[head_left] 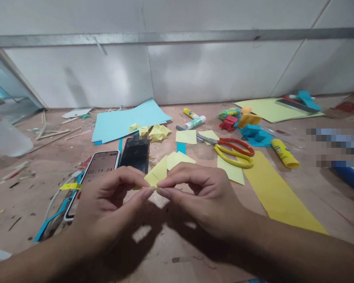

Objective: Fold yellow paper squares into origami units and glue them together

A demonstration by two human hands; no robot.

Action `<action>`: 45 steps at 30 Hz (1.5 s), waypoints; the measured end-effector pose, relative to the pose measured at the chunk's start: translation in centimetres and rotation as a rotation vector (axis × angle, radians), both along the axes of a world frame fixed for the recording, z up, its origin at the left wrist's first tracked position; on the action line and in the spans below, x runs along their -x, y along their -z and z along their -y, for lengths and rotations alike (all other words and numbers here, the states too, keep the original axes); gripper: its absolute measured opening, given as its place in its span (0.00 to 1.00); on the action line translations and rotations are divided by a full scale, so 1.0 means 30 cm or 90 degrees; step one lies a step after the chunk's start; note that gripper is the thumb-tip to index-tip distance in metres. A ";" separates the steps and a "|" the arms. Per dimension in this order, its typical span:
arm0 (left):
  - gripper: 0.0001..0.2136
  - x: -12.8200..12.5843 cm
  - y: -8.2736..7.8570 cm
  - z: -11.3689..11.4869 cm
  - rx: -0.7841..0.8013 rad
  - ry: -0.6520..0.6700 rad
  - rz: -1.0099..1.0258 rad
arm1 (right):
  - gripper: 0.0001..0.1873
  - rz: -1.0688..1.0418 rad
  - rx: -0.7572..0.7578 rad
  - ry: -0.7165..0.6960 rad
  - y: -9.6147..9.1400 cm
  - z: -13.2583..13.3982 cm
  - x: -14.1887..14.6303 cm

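- The left hand and the right hand are jointly grasping a small folded yellow paper, which is sitting mid-scene, to the near side of the scissors.
- The fingers of each hand are pinching thumb against index at the paper's near edge, the two pairs of tips almost meeting.
- Doing this pinch well is probably depending on matching the edges first, then pressing evenly outward from the middle; thin paper is likely rewarding light, close-set grips over hard squeezing.
- Both forearms are slanting in from the near left and near right, and the wrists are turning the hands inward.
- The hands are casting shadows on the tabletop; whether they are resting on it, I cannot tell.
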State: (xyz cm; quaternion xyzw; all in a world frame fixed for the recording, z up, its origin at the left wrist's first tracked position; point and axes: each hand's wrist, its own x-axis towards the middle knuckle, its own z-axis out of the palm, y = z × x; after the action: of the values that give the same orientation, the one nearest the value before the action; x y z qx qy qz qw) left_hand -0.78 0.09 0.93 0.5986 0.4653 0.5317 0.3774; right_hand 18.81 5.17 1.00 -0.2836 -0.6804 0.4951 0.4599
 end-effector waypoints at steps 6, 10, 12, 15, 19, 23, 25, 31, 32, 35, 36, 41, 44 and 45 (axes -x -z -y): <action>0.08 -0.011 -0.007 -0.014 0.103 -0.069 0.080 | 0.08 -0.038 0.074 0.044 0.003 0.001 0.009; 0.14 -0.018 -0.012 -0.026 0.153 -0.030 0.158 | 0.13 -0.094 0.111 0.040 0.009 -0.003 0.015; 0.16 -0.024 -0.012 -0.028 0.194 -0.011 0.196 | 0.12 -0.120 0.132 0.041 0.009 -0.010 0.012; 0.17 -0.027 -0.006 -0.029 0.237 0.002 0.236 | 0.07 -0.151 0.161 0.017 0.008 -0.019 0.004; 0.17 -0.020 0.002 -0.028 0.246 0.015 0.245 | 0.05 -0.166 0.183 -0.019 0.009 -0.019 0.001; 0.16 -0.024 0.000 -0.025 0.236 0.028 0.252 | 0.12 -0.159 0.169 -0.029 0.016 -0.015 0.010; 0.15 -0.031 -0.002 -0.021 0.222 0.043 0.254 | 0.12 -0.144 0.164 -0.013 0.018 -0.017 0.013; 0.17 -0.035 0.005 -0.006 0.212 0.089 0.267 | 0.13 -0.147 0.211 0.013 0.008 -0.028 0.007; 0.17 -0.034 0.008 -0.005 0.211 0.096 0.269 | 0.13 -0.148 0.214 0.014 0.007 -0.030 0.006; 0.17 -0.035 0.014 -0.007 0.224 0.109 0.281 | 0.12 -0.141 0.207 0.015 0.010 -0.026 0.007; 0.17 -0.036 0.016 -0.008 0.236 0.106 0.286 | 0.12 -0.129 0.198 0.011 0.013 -0.022 0.008; 0.09 -0.033 0.012 -0.008 0.281 0.093 0.199 | 0.17 0.018 0.081 -0.020 0.019 0.001 0.000; 0.07 -0.025 0.007 -0.008 0.307 0.096 0.099 | 0.25 0.132 -0.069 -0.025 0.005 -0.007 -0.020; 0.08 -0.023 0.006 -0.010 0.314 0.095 0.086 | 0.24 0.160 -0.122 -0.031 0.000 -0.014 -0.028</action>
State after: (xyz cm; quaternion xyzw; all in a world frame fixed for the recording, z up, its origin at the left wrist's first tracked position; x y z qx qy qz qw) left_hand -0.09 0.39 0.77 0.4846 0.5089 0.4118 0.5801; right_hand 19.64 5.57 1.02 -0.2815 -0.7836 0.3993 0.3838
